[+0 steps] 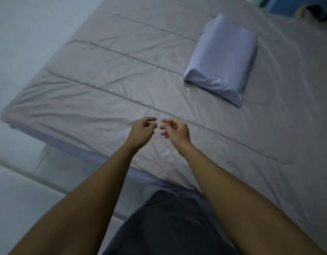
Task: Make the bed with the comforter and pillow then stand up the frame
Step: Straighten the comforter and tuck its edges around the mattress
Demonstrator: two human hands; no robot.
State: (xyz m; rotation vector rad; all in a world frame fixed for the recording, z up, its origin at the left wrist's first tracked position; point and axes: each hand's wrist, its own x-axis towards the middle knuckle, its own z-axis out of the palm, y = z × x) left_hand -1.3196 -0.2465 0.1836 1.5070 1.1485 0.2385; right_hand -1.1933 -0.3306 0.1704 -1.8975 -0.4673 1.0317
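A grey quilted comforter [122, 74] lies spread flat over the whole bed, with light wrinkles and long stitched seams. A pale lilac pillow [221, 57] rests on top of it towards the upper right. My left hand [141, 131] and my right hand [175, 132] hover side by side just above the comforter near the bed's near edge, fingertips almost meeting. Both hands are loosely curled and hold nothing. No frame is visible.
The bed's corner [10, 116] points left, with pale tiled floor [21, 190] beside it. A light wall [21, 34] runs along the far left side. Dark clutter [317, 13] and a blue surface sit at the top right. My dark trousers [168, 227] touch the bed edge.
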